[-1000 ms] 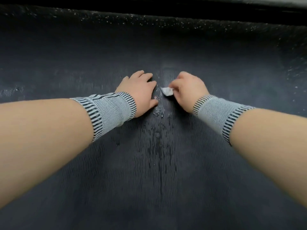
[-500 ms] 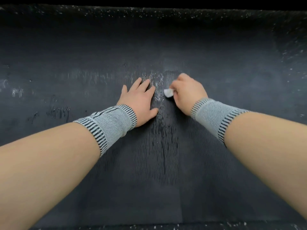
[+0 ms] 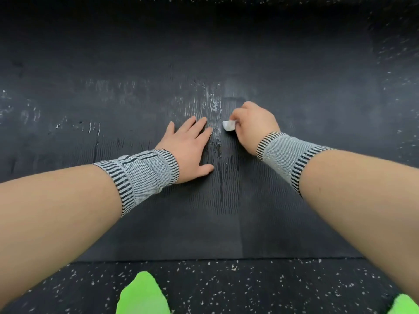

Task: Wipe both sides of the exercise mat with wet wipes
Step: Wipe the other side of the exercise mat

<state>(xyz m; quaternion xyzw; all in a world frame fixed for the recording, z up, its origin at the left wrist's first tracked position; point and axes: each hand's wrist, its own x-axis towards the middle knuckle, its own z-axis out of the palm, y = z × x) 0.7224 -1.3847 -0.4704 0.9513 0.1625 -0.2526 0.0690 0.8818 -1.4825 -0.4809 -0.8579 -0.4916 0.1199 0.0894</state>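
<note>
Head view: two hands on a dark exercise mat [image 3: 226, 64] spread over speckled flooring [image 3: 226, 286].
Left hand [image 3: 189, 148] lies flat, fingers straight; right hand [image 3: 252, 124] pinches a small white wet wipe [image 3: 228, 126] against the mat's damp, ribbed centre.

The floor [image 3: 226, 286] is black with small white specks. A dark mat [image 3: 294, 75] lies flat on it and covers most of it. Two bright green shapes [image 3: 142, 295] sit on the floor, just beside the mat's near edge.
</note>
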